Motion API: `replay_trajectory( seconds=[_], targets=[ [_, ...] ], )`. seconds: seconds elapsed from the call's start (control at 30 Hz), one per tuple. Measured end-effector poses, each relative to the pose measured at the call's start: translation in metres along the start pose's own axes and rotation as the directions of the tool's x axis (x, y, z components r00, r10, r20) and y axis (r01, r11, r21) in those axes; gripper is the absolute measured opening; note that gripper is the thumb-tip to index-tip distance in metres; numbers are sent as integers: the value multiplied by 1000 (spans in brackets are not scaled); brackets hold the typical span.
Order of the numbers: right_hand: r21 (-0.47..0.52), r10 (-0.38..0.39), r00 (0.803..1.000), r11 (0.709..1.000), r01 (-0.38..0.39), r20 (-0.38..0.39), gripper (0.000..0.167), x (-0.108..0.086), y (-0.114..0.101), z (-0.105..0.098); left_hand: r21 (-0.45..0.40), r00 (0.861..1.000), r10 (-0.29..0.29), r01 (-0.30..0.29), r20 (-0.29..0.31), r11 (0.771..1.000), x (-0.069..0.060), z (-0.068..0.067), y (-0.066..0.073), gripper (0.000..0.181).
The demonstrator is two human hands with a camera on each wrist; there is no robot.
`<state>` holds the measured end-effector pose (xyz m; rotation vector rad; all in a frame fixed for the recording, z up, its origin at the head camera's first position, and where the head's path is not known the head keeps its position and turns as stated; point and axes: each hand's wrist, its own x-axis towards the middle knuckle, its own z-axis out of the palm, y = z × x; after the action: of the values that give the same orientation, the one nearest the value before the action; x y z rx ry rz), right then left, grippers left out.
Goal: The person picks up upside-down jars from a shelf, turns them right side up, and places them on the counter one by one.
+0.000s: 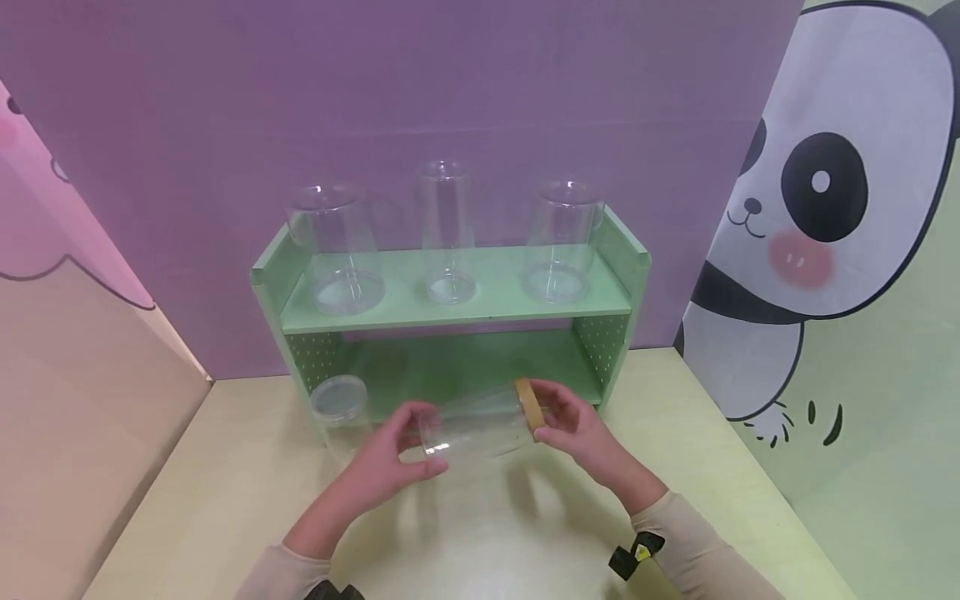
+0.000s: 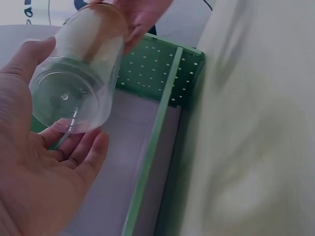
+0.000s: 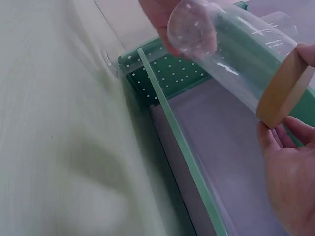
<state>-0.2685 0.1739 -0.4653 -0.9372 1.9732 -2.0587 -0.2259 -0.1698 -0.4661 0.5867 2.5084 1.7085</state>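
A clear jar with a wooden lid is held on its side above the table, in front of the lower shelf. My right hand grips the lid between thumb and fingers, as the right wrist view also shows. Around the jar's base, my left hand has its thumb on one side and its fingers on the other. The left wrist view shows the jar's round bottom close to the left palm. Nothing is visible inside the jar.
A green two-tier shelf stands against the purple wall. On its top are a left clear mug, a tall clear glass and a right clear mug. Left of my left hand stands another clear jar with a pale lid.
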Motion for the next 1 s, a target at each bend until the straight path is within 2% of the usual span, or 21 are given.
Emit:
replay_trajectory(
  seconds=[0.13, 0.3, 0.47, 0.67, 0.9, 1.0],
  targets=[
    [3, -18, 1000, 1000, 18, 0, 72, 2, -1, 0, 74, 1000, 2, -3, 3, 997, -1, 6, -4, 73],
    [-37, 3, 999, 999, -5, -50, 74, 5, -7, 4, 127, 999, 0, -5, 37, 992, -1, 15, -7, 74],
    [-20, 19, 999, 1000, -20, -50, 77, 12, -14, 12, 122, 996, -9, -2, 88, 992, 0, 23, -12, 74],
    [17, 31, 999, 999, -31, 5, 79, 22, -15, 23, 93, 989, 26, -39, 145, 995, 4, 34, -15, 71],
    [-11, 29, 999, 1000, -28, 39, 80, 27, -17, 33, 105, 985, 46, -64, 165, 992, 9, 48, -19, 67],
    [-46, 28, 999, 999, -26, 42, 81, 28, -19, 35, 113, 986, 41, -60, 161, 992, 11, 52, -20, 72]
  ],
)
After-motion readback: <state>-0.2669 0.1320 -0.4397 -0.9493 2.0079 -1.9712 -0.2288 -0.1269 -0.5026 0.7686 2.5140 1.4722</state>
